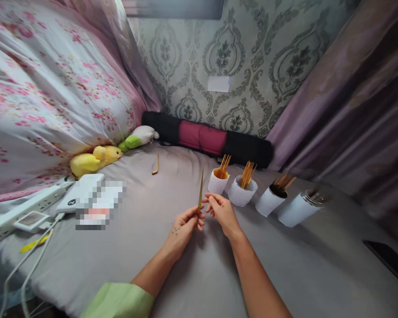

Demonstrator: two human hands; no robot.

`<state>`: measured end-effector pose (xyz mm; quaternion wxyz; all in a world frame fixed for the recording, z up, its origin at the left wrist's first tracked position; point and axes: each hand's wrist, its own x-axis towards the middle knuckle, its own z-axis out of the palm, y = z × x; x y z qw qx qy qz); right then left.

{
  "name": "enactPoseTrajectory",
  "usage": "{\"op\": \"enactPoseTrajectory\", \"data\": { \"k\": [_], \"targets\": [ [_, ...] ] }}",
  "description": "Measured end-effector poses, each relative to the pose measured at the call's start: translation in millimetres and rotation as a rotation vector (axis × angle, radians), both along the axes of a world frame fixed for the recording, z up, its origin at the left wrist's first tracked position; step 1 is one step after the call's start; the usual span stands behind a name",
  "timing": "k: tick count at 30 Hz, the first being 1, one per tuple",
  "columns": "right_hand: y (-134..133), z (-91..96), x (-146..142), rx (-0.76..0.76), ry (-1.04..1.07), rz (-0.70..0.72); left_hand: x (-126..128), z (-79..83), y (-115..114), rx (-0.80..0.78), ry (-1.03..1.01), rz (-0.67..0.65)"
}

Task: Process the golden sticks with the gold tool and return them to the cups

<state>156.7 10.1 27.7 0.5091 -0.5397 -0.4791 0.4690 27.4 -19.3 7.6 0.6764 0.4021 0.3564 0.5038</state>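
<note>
My left hand [185, 225] is closed around the lower end of a slim golden, tapering stick-like piece [200, 189]. Its narrow tip points up; whether it is a single piece or a tight bundle I cannot tell. Close by on the right, my right hand [220, 210] has its fingers loosely bent and apart, with nothing visible in them. Beyond that hand stands a row of several white-wrapped cups, among them a small one [216, 184] and a wider one [241, 197]. Thin brown sticks [248, 173] rise out of them.
A small bent golden piece [155, 167] lies on the grey sheet [146, 265]. At left are a white power bank [81, 191], a power strip [29, 207] and cables. Plush toys [94, 162] and a black and maroon roll [202, 136] line the back. A dark flat device [388, 263] lies far right.
</note>
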Motion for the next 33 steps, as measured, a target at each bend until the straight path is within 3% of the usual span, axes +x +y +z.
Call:
{"op": "enactPoseTrajectory", "data": {
  "k": [12,33],
  "targets": [
    [-4,17.0,6,0.028,0.027,0.025,4,3.3,-6,0.108,0.093,-0.090],
    [-8,25.6,7,-0.011,0.039,0.063,4,7.6,-11,0.040,0.164,-0.237]
  ]
}}
